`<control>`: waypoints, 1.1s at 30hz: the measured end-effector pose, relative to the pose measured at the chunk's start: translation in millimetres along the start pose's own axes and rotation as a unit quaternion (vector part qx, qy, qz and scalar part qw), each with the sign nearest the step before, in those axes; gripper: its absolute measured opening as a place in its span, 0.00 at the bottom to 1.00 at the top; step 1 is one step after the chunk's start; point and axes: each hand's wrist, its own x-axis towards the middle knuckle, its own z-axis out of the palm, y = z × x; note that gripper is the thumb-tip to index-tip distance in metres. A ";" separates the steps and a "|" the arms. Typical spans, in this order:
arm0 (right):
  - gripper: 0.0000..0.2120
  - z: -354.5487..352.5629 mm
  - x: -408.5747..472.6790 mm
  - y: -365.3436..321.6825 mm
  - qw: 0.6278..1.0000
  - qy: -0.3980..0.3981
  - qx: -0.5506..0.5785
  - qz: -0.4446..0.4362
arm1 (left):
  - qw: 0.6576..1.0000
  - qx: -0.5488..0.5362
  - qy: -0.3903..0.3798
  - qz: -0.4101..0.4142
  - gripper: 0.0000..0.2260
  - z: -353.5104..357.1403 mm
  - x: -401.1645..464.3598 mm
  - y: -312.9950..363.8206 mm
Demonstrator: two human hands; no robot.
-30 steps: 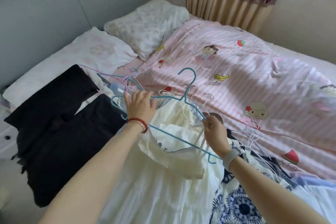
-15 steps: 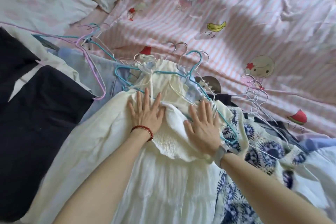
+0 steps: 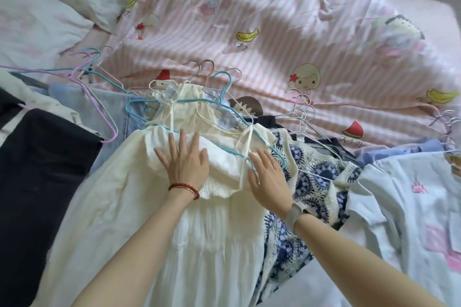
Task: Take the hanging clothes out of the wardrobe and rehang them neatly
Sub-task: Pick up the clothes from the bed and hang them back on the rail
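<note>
A cream dress [image 3: 149, 207] lies flat on the bed on a teal hanger [image 3: 224, 87], its tie straps looped over the hanger's bar. My left hand [image 3: 184, 159], with a red bead bracelet, presses flat on the dress's smocked bodice, fingers straight. My right hand [image 3: 269, 177], a watch on its wrist, lies flat on the bodice's right edge beside the hanger's shoulder. A blue-and-white patterned garment [image 3: 316, 182] lies under the dress on the right. Dark clothes [image 3: 37, 169] lie on the left, and a pale blue shirt [image 3: 411, 194] on the right.
The pink striped cartoon duvet [image 3: 299, 32] covers the bed beyond the clothes. Pillows [image 3: 50, 7] are at the top left. A purple hanger [image 3: 99, 107] and several wire hangers [image 3: 301, 112] poke out from the pile.
A second ago both hands held the teal hanger with the dress raised. The dress now lies on the pile and both hands rest flat on it. The view has tilted down.
</note>
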 end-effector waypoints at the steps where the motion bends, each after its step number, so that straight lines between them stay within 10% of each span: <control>1: 0.20 -2.6 -13.2 7.0 1.000 0.000 0.010 0.012 | 1.000 -0.013 -0.003 0.024 0.21 3.3 -15.6 11.4; 16: 0.26 -44.5 -51.0 188.1 0.977 -0.037 -0.091 0.188 | 0.937 0.162 -0.101 0.291 0.25 99.0 -66.0 174.2; 21: 0.26 -60.2 -54.6 236.4 0.954 -0.124 -0.109 0.252 | 0.934 0.223 -0.151 0.236 0.25 117.4 -39.6 174.8; 27: 0.13 -61.1 -36.0 206.7 0.967 0.053 -0.140 0.205 | 0.942 0.236 -0.125 0.206 0.25 113.5 -38.2 151.8; 33: 0.16 -65.5 -39.5 186.9 0.988 0.049 0.026 0.146 | 0.959 0.227 -0.102 0.134 0.25 97.1 -37.1 113.0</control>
